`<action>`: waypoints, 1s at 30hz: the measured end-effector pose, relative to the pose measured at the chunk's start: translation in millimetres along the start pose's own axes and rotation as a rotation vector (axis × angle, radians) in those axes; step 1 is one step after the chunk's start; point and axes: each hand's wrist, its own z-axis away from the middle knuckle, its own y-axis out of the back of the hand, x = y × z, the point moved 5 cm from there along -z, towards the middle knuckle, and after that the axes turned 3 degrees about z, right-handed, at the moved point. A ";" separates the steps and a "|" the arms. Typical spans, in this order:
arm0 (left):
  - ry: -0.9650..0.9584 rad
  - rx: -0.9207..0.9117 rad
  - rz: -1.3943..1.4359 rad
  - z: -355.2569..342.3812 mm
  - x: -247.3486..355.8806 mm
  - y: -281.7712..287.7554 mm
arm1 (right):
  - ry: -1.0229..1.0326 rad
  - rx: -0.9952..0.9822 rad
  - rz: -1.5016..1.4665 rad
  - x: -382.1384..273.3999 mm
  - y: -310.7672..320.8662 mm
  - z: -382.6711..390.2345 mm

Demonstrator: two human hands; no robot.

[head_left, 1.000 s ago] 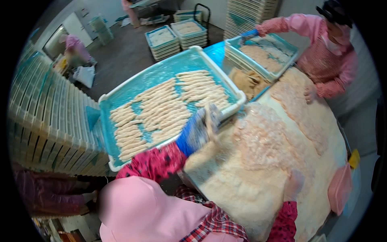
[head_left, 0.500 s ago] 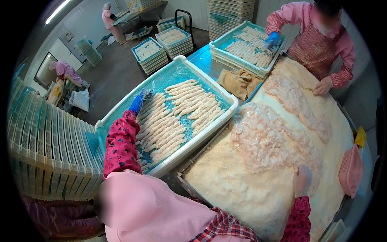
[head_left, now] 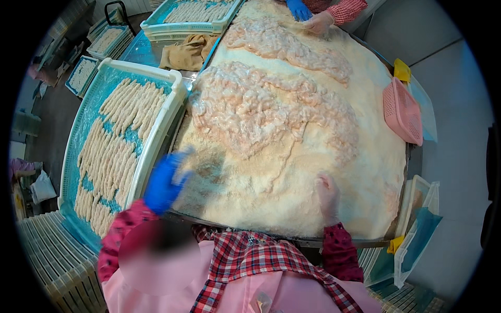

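Note:
My left hand (head_left: 166, 181), in a blue glove and slightly blurred, hovers between the tray and the crumb-covered table with its fingers apart and nothing in them. Low over the pale crumbs (head_left: 245, 193) is my right hand (head_left: 327, 197) in a thin clear glove, its fingers curled in; whatever they hold, if anything, is hidden. A heap of raw pale-pink meat strips (head_left: 235, 109) lies on the crumbs beyond both hands. To my left, a white-rimmed tray (head_left: 133, 70) lined with blue film carries rows of coated strips (head_left: 107, 156).
Across the table a co-worker's blue-gloved hand (head_left: 298, 9) and clear-gloved hand (head_left: 318, 23) work by a second meat heap (head_left: 282, 41). A pink basket (head_left: 402, 112) stands at the right edge. A brown cloth (head_left: 189, 52) lies near another tray (head_left: 229, 15). Stacked trays (head_left: 57, 255) stand at lower left.
My left hand has come away from the strips on the tray, moving right to the table's near edge. The head view has turned right. The co-worker's blue-gloved hand has left its tray for the table.

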 end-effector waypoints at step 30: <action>0.510 -0.087 1.102 -14.5 13.6 -180.7 | 0.228 0.111 0.137 -84.0 -83.1 -52.2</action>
